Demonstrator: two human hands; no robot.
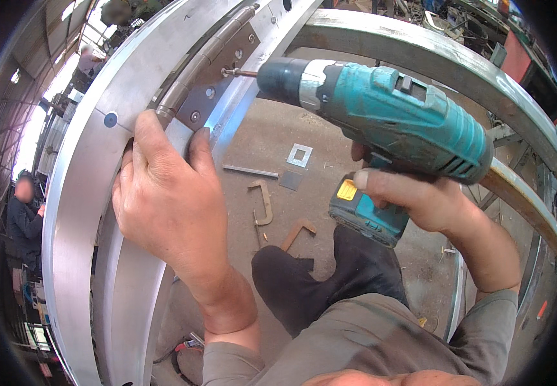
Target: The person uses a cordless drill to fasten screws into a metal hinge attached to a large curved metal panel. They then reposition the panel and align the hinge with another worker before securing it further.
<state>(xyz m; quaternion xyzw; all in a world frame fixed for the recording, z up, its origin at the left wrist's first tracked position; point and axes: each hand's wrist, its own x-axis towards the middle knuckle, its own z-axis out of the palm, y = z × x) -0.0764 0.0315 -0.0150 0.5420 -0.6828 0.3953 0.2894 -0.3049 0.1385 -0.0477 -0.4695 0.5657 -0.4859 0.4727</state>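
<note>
My right hand (413, 196) is wrapped round the handle of a teal and black cordless drill (397, 116). The drill points left, and its bit meets a screw (230, 72) standing in a hole of a brown metal hinge (217, 74). Other screw heads show in the hinge leaf. With fingers and thumb closed, my left hand (169, 199) pinches the hinge's lower end against the silvery metal frame (76, 212). Some of its fingers go behind the frame edge and are hidden.
On the floor lie a square plate with a hole (299, 155), a metal bar (251, 172), a C-clamp (264, 202) and a rusty clamp piece (298, 234). Another curved metal beam (433, 48) arches behind the drill. A person (24, 219) stands at far left.
</note>
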